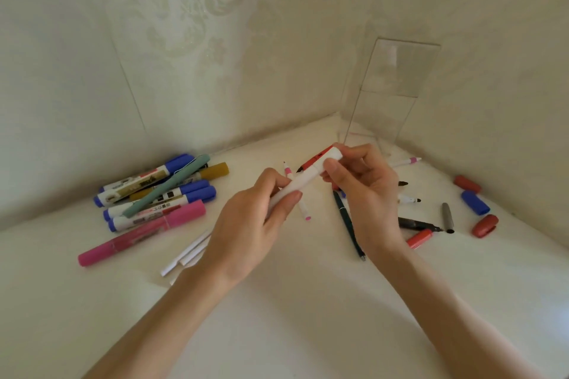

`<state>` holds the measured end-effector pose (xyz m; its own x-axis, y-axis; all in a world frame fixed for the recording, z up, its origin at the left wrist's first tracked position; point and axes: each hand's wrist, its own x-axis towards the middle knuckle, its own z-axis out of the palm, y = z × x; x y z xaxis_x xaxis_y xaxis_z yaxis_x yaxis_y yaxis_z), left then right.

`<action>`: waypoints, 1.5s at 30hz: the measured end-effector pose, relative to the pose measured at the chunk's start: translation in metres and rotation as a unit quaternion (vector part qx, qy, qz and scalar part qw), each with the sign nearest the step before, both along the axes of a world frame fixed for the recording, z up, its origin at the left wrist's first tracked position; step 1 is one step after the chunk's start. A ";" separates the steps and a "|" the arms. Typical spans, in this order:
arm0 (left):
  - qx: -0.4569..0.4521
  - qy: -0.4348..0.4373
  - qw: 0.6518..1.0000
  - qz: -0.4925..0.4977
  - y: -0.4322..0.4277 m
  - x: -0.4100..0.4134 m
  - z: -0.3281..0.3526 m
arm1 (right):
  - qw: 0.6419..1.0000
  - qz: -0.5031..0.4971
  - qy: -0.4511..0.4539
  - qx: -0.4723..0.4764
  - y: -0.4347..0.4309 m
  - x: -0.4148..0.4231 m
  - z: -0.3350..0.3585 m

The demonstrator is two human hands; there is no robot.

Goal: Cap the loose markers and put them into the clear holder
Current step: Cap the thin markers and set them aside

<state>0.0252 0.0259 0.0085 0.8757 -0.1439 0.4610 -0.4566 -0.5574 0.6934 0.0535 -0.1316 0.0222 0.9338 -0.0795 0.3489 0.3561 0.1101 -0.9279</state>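
The white marker (303,180) is held off the surface between both hands, slanting up toward the corner. The left hand (252,221) curls its fingers round the lower barrel. The right hand (366,194) pinches the upper, cap end between thumb and bent fingers. Whether the cap is fully seated cannot be told.

Just behind the right fingertips a red marker (315,160) shows, its far end hidden by them; whether it is held or lying is unclear. Beyond those fingertips the clear holder (397,71) stands upright in the corner.

Under the left fingers lies a thin pink-tipped pen (304,211), and below the right palm a dark green pen (349,224). Right of the right wrist lie an uncapped black marker (415,223), a grey cap (448,217), a blue cap (475,202) and two red caps (485,225).

Left of the left fingers sits a pile of capped markers (160,194). White sticks (184,255) run under that wrist, partly hidden.

The surface (292,317) is white and sits in a corner of cream patterned wallpaper (184,24).
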 end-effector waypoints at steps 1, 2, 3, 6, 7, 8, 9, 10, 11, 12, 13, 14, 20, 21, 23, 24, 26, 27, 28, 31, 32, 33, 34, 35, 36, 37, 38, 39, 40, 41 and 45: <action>0.002 -0.003 1.000 0.003 0.001 -0.002 0.000 | 1.000 -0.004 0.000 0.010 0.004 -0.002 0.001; 0.004 -0.005 1.000 0.004 0.001 -0.003 0.001 | 1.000 -0.006 -0.004 0.019 0.007 -0.003 0.003; 0.004 -0.007 1.000 0.005 0.001 -0.004 0.002 | 1.000 -0.006 -0.008 0.029 0.011 -0.004 0.004; 0.013 0.000 1.000 0.012 0.004 -0.009 0.005 | 0.999 -0.003 -0.009 0.049 0.016 -0.011 0.005; 0.031 0.005 0.999 0.015 0.008 -0.011 0.006 | 0.999 -0.006 0.000 0.034 0.015 -0.015 0.002; 0.066 0.007 0.997 0.024 0.015 -0.012 0.007 | 1.000 -0.007 0.018 -0.010 0.014 -0.018 -0.002; 0.118 0.007 0.992 0.041 0.022 -0.013 0.009 | 0.996 -0.006 0.042 -0.077 0.012 -0.020 -0.006; 0.169 0.005 0.984 0.065 0.029 -0.013 0.011 | 0.986 -0.008 0.063 -0.152 0.010 -0.023 -0.011; 0.202 -0.005 0.975 0.096 0.037 -0.013 0.012 | 0.975 -0.015 0.073 -0.211 0.008 -0.025 -0.014; 0.216 -0.019 0.967 0.133 0.043 -0.012 0.013 | 0.968 -0.023 0.068 -0.241 0.006 -0.025 -0.014; 0.216 -0.027 0.961 0.170 0.049 -0.013 0.012 | 0.965 -0.033 0.054 -0.256 0.004 -0.024 -0.012; 0.218 -0.026 0.954 0.205 0.054 -0.013 0.011 | 0.963 -0.046 0.037 -0.263 0.000 -0.023 -0.007; 0.269 0.040 0.922 0.275 0.075 -0.017 -0.015 | 0.964 -0.140 0.071 -0.214 -0.037 -0.014 0.007; 0.281 0.050 0.915 0.286 0.074 -0.017 -0.016 | 0.960 -0.155 0.068 -0.225 -0.044 -0.014 0.006; 0.306 0.067 0.898 0.309 0.070 -0.016 -0.014 | 0.948 -0.174 0.067 -0.257 -0.056 -0.014 0.000; 0.323 0.070 0.891 0.312 0.066 -0.014 -0.012 | 0.943 -0.178 0.071 -0.271 -0.062 -0.015 -0.003; 0.347 0.053 0.887 0.300 0.055 -0.006 -0.008 | 0.938 -0.184 0.086 -0.280 -0.076 -0.015 -0.010; 0.346 0.036 0.891 0.291 0.047 -0.001 -0.006 | 0.937 -0.190 0.090 -0.280 -0.084 -0.013 -0.012; 0.334 0.025 0.900 0.278 0.037 0.004 -0.004 | 0.933 -0.204 0.090 -0.282 -0.092 -0.011 -0.013; 0.265 0.027 0.931 0.251 0.003 0.019 0.003 | 0.923 -0.261 0.090 -0.267 -0.119 -0.001 -0.012; 0.249 0.033 0.936 0.247 -0.008 0.026 0.003 | 0.919 -0.283 0.093 -0.259 -0.130 0.003 -0.011; 0.248 0.042 0.936 0.247 -0.018 0.033 0.003 | 0.911 -0.303 0.102 -0.261 -0.140 0.007 -0.009; 0.260 0.057 0.931 0.248 -0.026 0.040 0.001 | 0.900 -0.316 0.115 -0.278 -0.150 0.013 -0.007; 0.281 0.077 0.923 0.250 -0.032 0.048 0.000 | 0.889 -0.312 0.131 -0.308 -0.157 0.020 -0.006; 0.304 0.098 0.913 0.253 -0.037 0.055 -0.002 | 0.883 -0.287 0.145 -0.343 -0.161 0.027 -0.004; 0.322 0.121 0.904 0.254 -0.040 0.061 -0.003 | 0.882 -0.247 0.152 -0.371 -0.162 0.035 -0.003; 0.331 0.143 0.897 0.254 -0.042 0.066 -0.004 | 0.883 -0.206 0.155 -0.392 -0.160 0.042 -0.001; 0.331 0.159 0.895 0.255 -0.042 0.069 -0.006 | 0.882 -0.171 0.156 -0.411 -0.155 0.049 0.001; 0.324 0.169 0.895 0.255 -0.041 0.072 -0.007 | 0.873 -0.142 0.160 -0.439 -0.148 0.055 0.003; 0.314 0.173 0.898 0.257 -0.040 0.075 -0.008 | 0.857 -0.114 0.166 -0.475 -0.140 0.061 0.005; 0.297 0.172 0.905 0.252 -0.037 0.081 -0.010 | 0.778 -0.077 0.201 -0.590 -0.114 0.083 0.003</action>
